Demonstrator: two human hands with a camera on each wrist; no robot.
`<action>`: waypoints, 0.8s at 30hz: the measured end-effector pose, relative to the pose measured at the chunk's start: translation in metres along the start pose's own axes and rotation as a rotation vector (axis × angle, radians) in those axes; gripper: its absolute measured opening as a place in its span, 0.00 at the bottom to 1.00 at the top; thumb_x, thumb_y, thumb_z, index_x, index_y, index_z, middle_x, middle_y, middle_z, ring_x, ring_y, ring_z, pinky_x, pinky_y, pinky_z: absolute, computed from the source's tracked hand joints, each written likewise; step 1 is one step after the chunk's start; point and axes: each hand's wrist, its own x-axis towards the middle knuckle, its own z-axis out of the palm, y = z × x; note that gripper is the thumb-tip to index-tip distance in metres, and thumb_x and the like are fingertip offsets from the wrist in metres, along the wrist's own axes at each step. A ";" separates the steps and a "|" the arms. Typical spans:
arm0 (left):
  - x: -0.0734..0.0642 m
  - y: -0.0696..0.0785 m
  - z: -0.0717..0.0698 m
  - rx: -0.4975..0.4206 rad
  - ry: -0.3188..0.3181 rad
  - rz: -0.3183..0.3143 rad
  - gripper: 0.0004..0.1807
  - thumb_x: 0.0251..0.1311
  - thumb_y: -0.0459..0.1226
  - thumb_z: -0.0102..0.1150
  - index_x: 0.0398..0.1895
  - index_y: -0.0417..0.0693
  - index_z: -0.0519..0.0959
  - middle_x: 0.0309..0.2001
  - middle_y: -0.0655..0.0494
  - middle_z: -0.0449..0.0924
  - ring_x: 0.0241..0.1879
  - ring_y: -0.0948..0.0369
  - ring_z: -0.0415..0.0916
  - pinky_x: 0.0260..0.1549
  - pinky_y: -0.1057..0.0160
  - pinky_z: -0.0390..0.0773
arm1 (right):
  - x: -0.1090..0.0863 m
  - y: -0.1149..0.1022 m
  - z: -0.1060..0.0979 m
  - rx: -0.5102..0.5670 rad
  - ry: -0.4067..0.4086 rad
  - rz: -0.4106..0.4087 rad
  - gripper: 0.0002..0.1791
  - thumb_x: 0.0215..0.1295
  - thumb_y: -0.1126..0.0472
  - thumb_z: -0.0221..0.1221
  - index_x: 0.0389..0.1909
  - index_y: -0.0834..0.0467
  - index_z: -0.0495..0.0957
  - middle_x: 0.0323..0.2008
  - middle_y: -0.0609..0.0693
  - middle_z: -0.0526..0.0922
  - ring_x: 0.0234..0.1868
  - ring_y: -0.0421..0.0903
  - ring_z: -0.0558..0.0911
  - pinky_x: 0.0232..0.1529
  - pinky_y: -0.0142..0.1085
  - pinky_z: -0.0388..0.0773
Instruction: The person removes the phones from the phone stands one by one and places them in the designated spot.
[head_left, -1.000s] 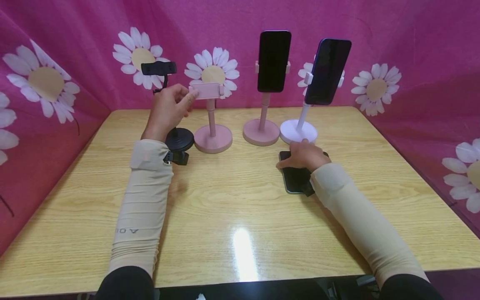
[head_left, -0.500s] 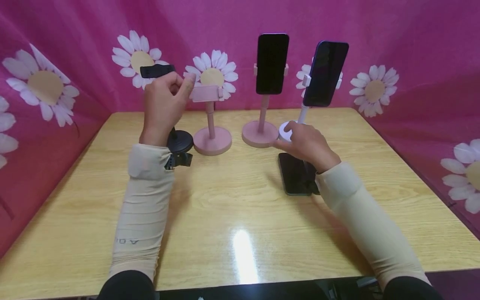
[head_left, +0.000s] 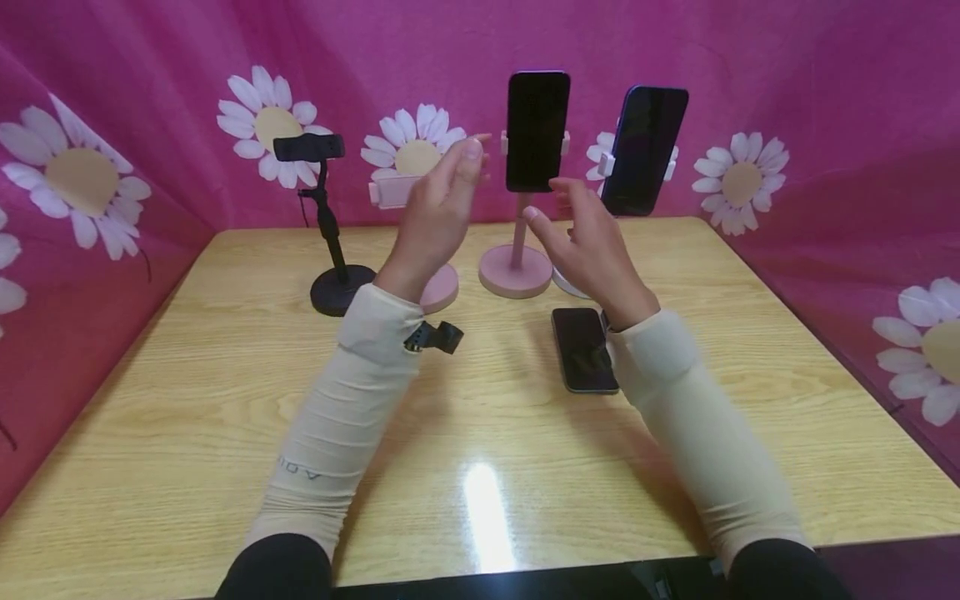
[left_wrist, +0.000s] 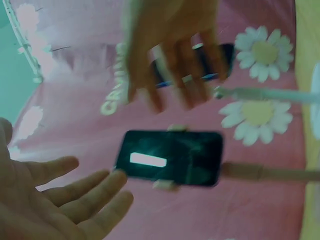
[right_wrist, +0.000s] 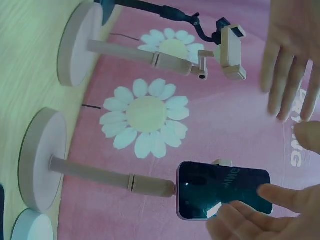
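Observation:
Both hands are raised either side of a dark phone [head_left: 537, 129], held upright in the clamp of a pink phone stand [head_left: 516, 272]. My left hand [head_left: 435, 217] is left of that phone with fingers extended, hiding part of another pink stand whose holder [head_left: 390, 192] has no phone in it. My right hand [head_left: 592, 246] is by the phone's lower right corner, thumb and fingers spread. In the right wrist view its fingers overlap the clamped phone [right_wrist: 220, 190]; touching or apart, I cannot tell. Neither hand holds anything.
Another phone [head_left: 647, 150] sits tilted in a white stand [head_left: 567, 284], partly hidden by my right hand. A third phone [head_left: 581, 350] lies flat on the wooden table [head_left: 480, 425]. A black stand [head_left: 327, 229] is at the left. A pink flowered cloth [head_left: 435, 50] hangs behind.
My left hand has left the phoneless pink holder and moved right towards the phone on the other pink stand. My right hand has risen from the phone lying on the table.

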 end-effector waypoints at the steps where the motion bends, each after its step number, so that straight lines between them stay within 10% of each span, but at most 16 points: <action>1: 0.002 -0.001 0.005 -0.014 -0.026 -0.012 0.28 0.74 0.54 0.31 0.70 0.57 0.64 0.65 0.60 0.70 0.60 0.66 0.70 0.60 0.64 0.66 | 0.002 -0.001 0.001 0.022 0.020 -0.003 0.37 0.67 0.39 0.53 0.71 0.53 0.57 0.66 0.53 0.66 0.64 0.49 0.68 0.61 0.47 0.69; 9: 0.019 -0.017 0.037 -0.177 -0.112 -0.136 0.31 0.73 0.58 0.22 0.77 0.64 0.47 0.75 0.71 0.46 0.71 0.75 0.43 0.70 0.63 0.45 | 0.026 0.001 0.011 0.167 0.139 0.019 0.39 0.69 0.36 0.47 0.74 0.50 0.50 0.73 0.46 0.57 0.72 0.42 0.58 0.69 0.45 0.56; 15: 0.035 -0.039 0.056 -0.260 -0.073 -0.170 0.31 0.74 0.56 0.20 0.77 0.62 0.44 0.76 0.70 0.43 0.71 0.77 0.39 0.70 0.67 0.40 | 0.040 0.005 0.017 0.268 0.146 0.067 0.42 0.68 0.35 0.48 0.76 0.45 0.43 0.74 0.41 0.51 0.74 0.40 0.52 0.71 0.47 0.51; 24: 0.045 -0.065 0.067 -0.458 -0.028 -0.255 0.32 0.69 0.64 0.19 0.75 0.76 0.42 0.75 0.76 0.40 0.74 0.65 0.42 0.69 0.46 0.47 | 0.049 0.007 0.017 0.417 0.101 0.149 0.44 0.67 0.33 0.45 0.76 0.42 0.37 0.75 0.37 0.45 0.75 0.40 0.47 0.72 0.50 0.46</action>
